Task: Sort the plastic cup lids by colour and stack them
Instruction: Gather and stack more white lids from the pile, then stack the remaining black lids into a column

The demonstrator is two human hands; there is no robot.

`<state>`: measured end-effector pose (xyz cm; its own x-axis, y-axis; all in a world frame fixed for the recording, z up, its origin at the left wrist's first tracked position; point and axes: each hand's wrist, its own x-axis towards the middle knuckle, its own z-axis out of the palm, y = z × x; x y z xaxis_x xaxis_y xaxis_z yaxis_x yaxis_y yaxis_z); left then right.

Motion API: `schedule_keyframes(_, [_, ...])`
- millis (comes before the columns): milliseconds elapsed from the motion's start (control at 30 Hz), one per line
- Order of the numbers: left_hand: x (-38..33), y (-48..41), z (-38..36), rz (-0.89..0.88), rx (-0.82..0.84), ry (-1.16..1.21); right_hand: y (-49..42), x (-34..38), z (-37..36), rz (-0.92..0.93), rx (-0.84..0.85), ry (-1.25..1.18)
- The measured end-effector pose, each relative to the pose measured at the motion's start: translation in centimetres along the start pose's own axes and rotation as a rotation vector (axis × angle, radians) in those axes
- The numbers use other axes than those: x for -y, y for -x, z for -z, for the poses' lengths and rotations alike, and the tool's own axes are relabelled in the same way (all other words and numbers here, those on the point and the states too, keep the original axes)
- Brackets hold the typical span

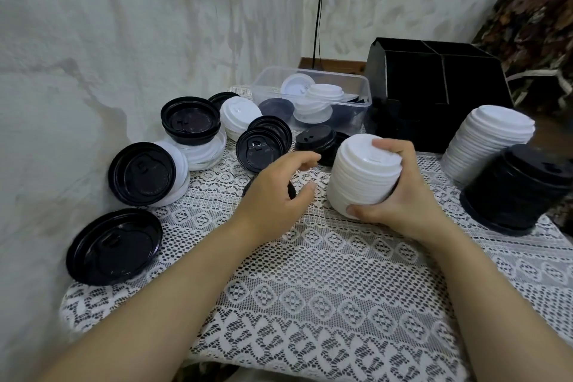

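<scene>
lace tablecloth (310, 288) lies nearest. left hand (279, 192) hovers loosely curled and empty. the tilted white lid stack (362, 177) could fan apart if the squeeze slackens: right hand (400, 195) grips it, thumb under its base rim, fingers over the top. beyond, loose black lids (260, 146) and a clear tub (259, 90) sit unsorted.

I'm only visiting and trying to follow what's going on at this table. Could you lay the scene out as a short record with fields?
right hand: grips a tilted white lid stack
left hand: open, holding nothing, just left of that stack
sorted, far right: tall white stack and black stack
unsorted, left: loose black and white lids, mixed
clear plastic tub: more lids of both colours inside
surface: lace tablecloth
</scene>
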<state>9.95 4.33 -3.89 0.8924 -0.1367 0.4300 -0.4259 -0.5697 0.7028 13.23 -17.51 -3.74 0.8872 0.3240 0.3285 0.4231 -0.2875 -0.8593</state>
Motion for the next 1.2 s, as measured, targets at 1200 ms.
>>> schedule_keyframes(1200, [-0.6, 0.1, -0.4, -0.073, 0.248, -0.358, 3.3, -2.8, 5.2, -0.189, -0.285, 0.149])
